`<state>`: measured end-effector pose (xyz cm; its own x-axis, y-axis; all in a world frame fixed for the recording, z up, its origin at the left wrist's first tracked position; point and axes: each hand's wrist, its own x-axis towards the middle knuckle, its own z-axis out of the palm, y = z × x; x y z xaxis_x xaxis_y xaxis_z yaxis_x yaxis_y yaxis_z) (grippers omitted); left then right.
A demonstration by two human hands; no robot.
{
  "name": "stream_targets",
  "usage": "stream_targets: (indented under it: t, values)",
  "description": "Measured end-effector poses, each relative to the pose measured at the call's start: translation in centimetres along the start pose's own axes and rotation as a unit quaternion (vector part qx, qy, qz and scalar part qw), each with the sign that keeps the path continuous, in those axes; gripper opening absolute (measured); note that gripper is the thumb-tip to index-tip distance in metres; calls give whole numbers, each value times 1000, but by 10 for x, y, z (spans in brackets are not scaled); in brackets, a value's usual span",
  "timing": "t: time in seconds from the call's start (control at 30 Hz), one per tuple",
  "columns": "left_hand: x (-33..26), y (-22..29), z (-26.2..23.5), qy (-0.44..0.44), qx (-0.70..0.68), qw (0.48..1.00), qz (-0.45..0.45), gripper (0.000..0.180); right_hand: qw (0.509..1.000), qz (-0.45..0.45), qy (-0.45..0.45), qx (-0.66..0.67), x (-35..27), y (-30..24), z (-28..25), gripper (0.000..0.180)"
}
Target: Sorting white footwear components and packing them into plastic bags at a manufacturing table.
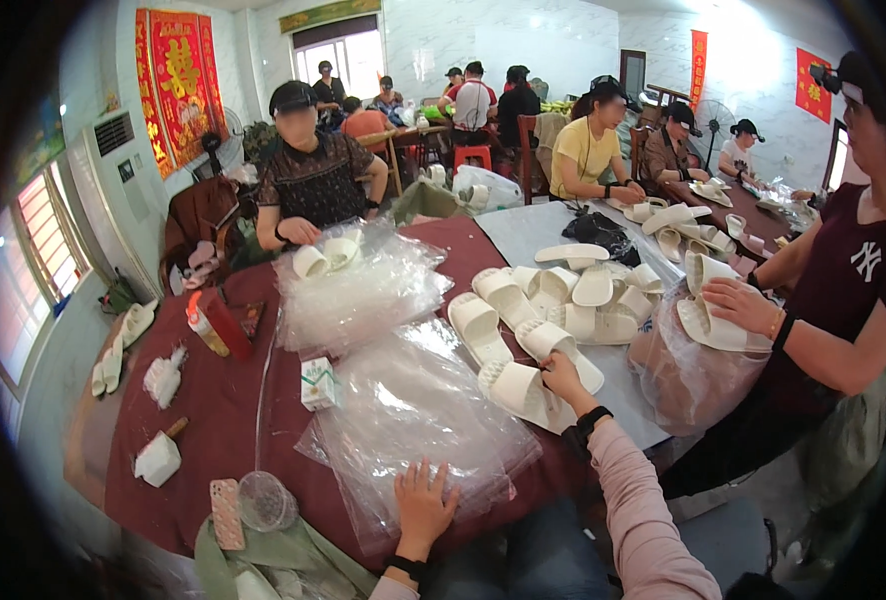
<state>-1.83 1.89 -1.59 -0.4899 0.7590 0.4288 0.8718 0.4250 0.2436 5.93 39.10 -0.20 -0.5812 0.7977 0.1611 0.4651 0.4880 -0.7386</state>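
My left hand (426,503) lies with spread fingers on a stack of clear plastic bags (403,415) at the near edge of the table. Out to the right, the fingers of my right hand (566,382) are closed on the edge of a white slide slipper (516,388). Beyond it spreads a heap of similar white slippers (551,290), some lying over one another. A second pile of clear bags (363,300) is just past the stack under my left hand.
A small white-and-green box (318,384) stands left of the bags. Farther left are a bottle (208,335), a phone (227,512) and a round clear tub (267,500). A co-worker at the right holds slippers at a clear bag (678,365); another person (313,170) works across the table.
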Motion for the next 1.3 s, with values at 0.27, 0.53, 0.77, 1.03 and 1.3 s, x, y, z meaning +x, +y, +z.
stream_targets:
  t: [0.27, 0.53, 0.77, 1.03, 1.3]
  values:
    - [-14, -16, 9, 43, -71, 996, 35, 19, 987, 27, 99, 123, -4, 3, 44, 35]
    - [8, -5, -22, -126, -28, 991, 18, 31, 992, 72, 89, 54, 13, -2, 40, 21]
    - [-7, -23, -50, -121, -109, 987, -12, 40, 946, -68, 65, 309, -71, -72, -21, 29]
    - [-18, -26, -46, -191, -49, 978, 61, 52, 892, -158, -269, 328, -241, -80, -48, 36]
    - [-9, -30, -23, -189, -70, 976, 81, 59, 890, -169, -304, 293, -277, -92, -33, 34]
